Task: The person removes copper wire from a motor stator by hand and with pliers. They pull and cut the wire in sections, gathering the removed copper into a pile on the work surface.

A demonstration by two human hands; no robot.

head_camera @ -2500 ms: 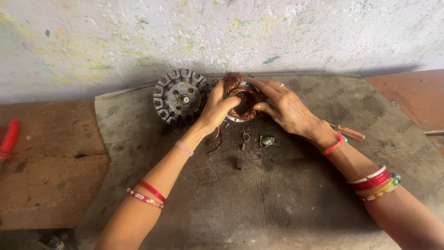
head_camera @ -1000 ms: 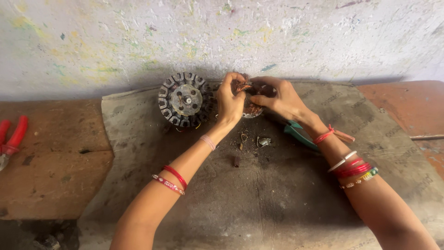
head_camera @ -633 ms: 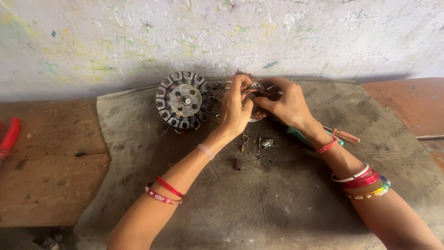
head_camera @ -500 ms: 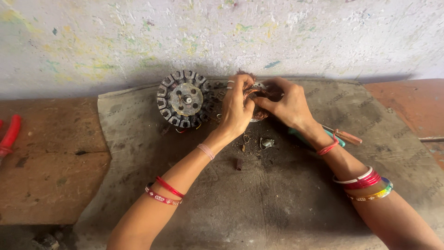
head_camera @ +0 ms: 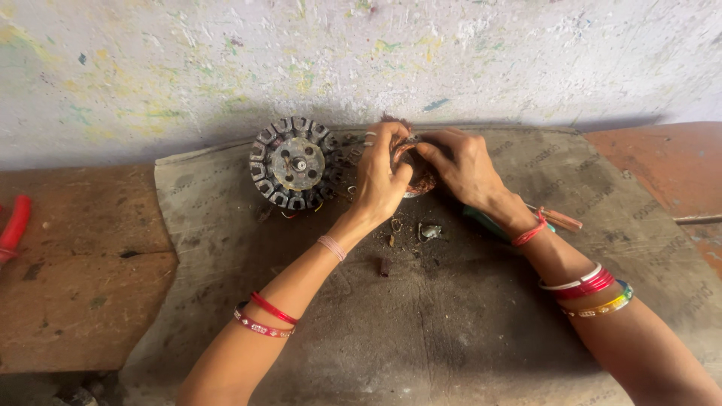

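Working the copper coil (head_camera: 418, 174) at the back of the bench (head_camera: 466, 316), just right of the stator (head_camera: 295, 162). Left hand (head_camera: 380, 180) is clamped around the coil, steadying it. Right hand (head_camera: 465, 165) pinches at its top edge, fingertips closed on wire, I judge. Step reads as unpicking winding. Next move needs a firm hold and a steady pull.

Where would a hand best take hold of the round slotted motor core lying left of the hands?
Probably by the toothed outer rim of the motor core, from above, fingers spanning opposite sides. It lies flat on the grey mat, and its left and near edges are clear.
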